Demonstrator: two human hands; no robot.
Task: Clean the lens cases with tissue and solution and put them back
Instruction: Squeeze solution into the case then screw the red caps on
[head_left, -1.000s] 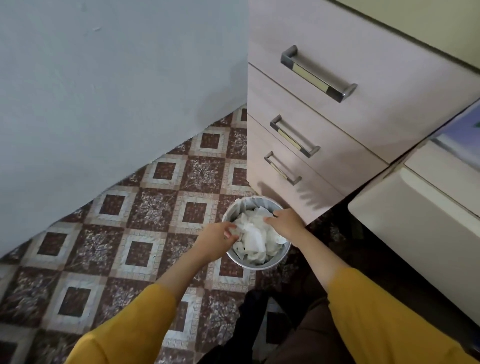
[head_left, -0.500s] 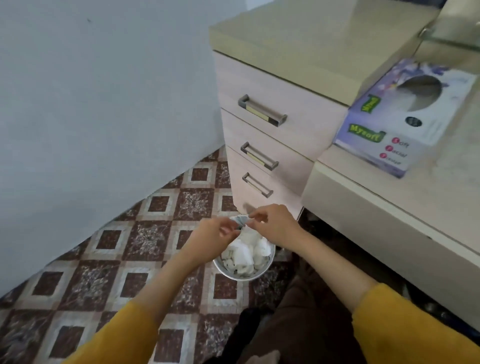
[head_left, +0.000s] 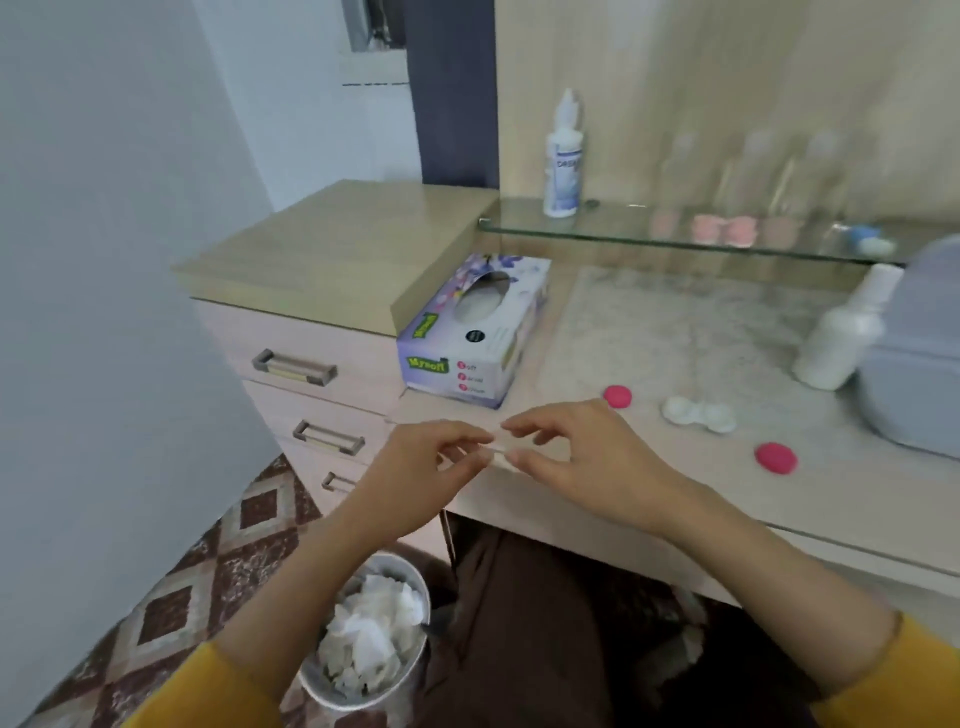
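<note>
Fingertips meet; white lens case lies crosswise.

We see the white lens case lying flat and open on the desk, its 2 round cups side by side. Its 2 pink caps are off: 1 lies just left of the case, the other to its lower right. The tissue box sits well left of the case, the solution bottle stands to its upper right.
</note>
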